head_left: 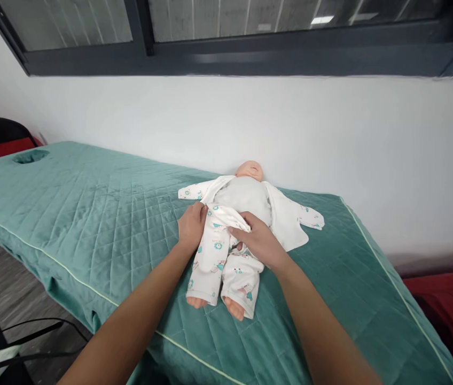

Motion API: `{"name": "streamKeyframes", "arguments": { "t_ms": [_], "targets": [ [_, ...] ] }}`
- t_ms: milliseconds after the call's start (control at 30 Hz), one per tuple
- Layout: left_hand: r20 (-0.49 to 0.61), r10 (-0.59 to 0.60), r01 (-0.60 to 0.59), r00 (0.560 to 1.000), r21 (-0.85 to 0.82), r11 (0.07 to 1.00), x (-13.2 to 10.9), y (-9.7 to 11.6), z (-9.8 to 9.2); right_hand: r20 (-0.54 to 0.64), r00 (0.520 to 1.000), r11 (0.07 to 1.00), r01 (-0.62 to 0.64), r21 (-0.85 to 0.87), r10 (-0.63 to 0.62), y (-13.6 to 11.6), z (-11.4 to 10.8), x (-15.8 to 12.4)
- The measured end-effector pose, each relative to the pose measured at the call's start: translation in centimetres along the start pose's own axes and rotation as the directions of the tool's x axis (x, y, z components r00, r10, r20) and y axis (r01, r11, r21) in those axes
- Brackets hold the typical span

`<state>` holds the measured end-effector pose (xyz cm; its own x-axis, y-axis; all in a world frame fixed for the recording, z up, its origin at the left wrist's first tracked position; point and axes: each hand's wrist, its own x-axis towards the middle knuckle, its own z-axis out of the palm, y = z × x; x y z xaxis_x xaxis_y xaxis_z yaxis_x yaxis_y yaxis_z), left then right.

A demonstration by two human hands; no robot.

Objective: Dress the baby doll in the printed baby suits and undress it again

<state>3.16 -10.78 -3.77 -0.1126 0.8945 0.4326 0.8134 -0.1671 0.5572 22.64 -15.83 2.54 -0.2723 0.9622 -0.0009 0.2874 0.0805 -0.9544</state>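
A baby doll (249, 170) lies on its back on a green quilted table (90, 214), head toward the wall. It wears a white printed romper (214, 256) that is open across the chest, with a grey body showing. My left hand (192, 224) grips the romper's left edge at the doll's waist. At the middle of the waist, my right hand (259, 239) pinches a fold of the same fabric. The doll's bare feet (234, 308) stick out of the trouser legs toward me.
The table runs along a white wall (330, 133) under a dark window frame (226, 53). A face hole (31, 156) sits at its far left end. Red furniture (446, 305) stands to the right. A dark bag with straps (6, 342) lies on the floor at lower left.
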Motion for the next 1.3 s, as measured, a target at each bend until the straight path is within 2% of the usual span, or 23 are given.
{"name": "streamKeyframes", "arguments": {
  "t_ms": [133, 233, 300, 333, 400, 467, 533, 600, 667, 767, 833, 900, 967, 1033, 1067, 1133, 1200, 1300],
  "targets": [
    [-0.031, -0.028, 0.019, 0.999, -0.252, 0.968, -0.5, -0.2, -0.3, 0.004, 0.997, 0.986, 0.081, 0.144, -0.082, -0.5, -2.2, -0.5],
    [-0.115, -0.064, 0.003, 0.991, -0.467, 0.884, 0.3, 0.2, -0.9, -0.004, 1.000, 0.993, 0.031, 0.115, -0.031, -0.4, -3.8, -0.8],
    [-0.128, -0.069, -0.018, 0.989, -0.582, 0.813, 1.9, 1.1, -1.4, 0.014, 1.000, 0.996, -0.014, 0.088, 0.012, -0.2, -4.2, -0.7],
    [-0.101, -0.045, -0.028, 0.994, -0.628, 0.778, 2.9, 1.8, -1.6, 0.012, 1.000, 0.997, -0.022, 0.080, 0.021, -0.1, -4.2, -0.6],
    [0.032, 0.068, -0.028, 0.997, -0.690, 0.723, 5.0, 3.3, -1.8, -0.026, 0.999, 0.996, -0.017, 0.083, 0.019, 0.0, -3.9, -0.3],
    [0.223, 0.242, -0.021, 0.944, -0.695, 0.719, 6.6, 4.6, -1.7, -0.064, 0.998, 0.996, -0.013, 0.083, 0.019, 0.2, -3.7, -0.1],
    [0.310, 0.375, -0.097, 0.874, -0.644, 0.759, 7.3, 5.3, -1.2, -0.060, 0.998, 0.998, -0.033, 0.058, 0.037, 0.3, -4.1, 0.1],
    [0.296, 0.446, -0.211, 0.845, -0.583, 0.785, 7.1, 5.2, -0.8, -0.008, 0.997, 0.997, -0.078, 0.022, 0.078, 0.6, -5.0, 0.1],
    [0.282, 0.496, -0.268, 0.821, -0.577, 0.771, 6.6, 4.7, -0.7, 0.048, 0.992, 0.993, -0.117, 0.023, 0.115, 1.0, -6.1, 0.1],
    [0.317, 0.599, -0.303, 0.735, -0.638, 0.708, 6.0, 4.2, -1.3, 0.051, 0.996, 0.985, -0.082, 0.151, 0.075, 1.9, -7.0, 0.4],
    [0.340, 0.678, -0.355, 0.652, -0.653, 0.669, 5.9, 4.3, -1.9, -0.027, 0.999, 0.962, -0.013, 0.274, 0.022, 2.4, -6.8, 0.9],
    [0.376, 0.721, -0.389, 0.582, -0.650, 0.653, 5.8, 4.6, -2.5, -0.140, 0.990, 0.933, 0.031, 0.359, 0.021, 2.6, -6.2, 1.4],
    [0.427, 0.725, -0.378, 0.540, -0.647, 0.662, 5.7, 4.9, -2.8, -0.238, 0.970, 0.917, 0.047, 0.396, 0.053, 2.5, -5.4, 1.8],
    [0.459, 0.718, -0.348, 0.524, -0.654, 0.672, 5.6, 5.0, -2.9, -0.290, 0.954, 0.915, 0.052, 0.400, 0.072, 2.3, -4.7, 2.0],
    [0.462, 0.713, -0.329, 0.527, -0.663, 0.673, 5.5, 5.0, -2.9, -0.299, 0.951, 0.916, 0.053, 0.397, 0.075, 2.2, -4.4, 2.0],
    [0.455, 0.678, -0.238, 0.578, -0.701, 0.673, 5.4, 4.8, -2.6, -0.298, 0.951, 0.922, 0.041, 0.385, 0.082, 2.0, -4.1, 1.9],
    [0.467, 0.578, -0.059, 0.669, -0.742, 0.668, 5.5, 4.5, -2.2, -0.282, 0.954, 0.928, 0.012, 0.372, 0.101, 1.9, -4.0, 1.7],
    [0.459, 0.360, 0.184, 0.812, -0.786, 0.590, 5.7, 3.7, -1.6, -0.253, 0.957, 0.929, -0.038, 0.367, 0.140, 2.1, -4.3, 1.4]
  ]
}}
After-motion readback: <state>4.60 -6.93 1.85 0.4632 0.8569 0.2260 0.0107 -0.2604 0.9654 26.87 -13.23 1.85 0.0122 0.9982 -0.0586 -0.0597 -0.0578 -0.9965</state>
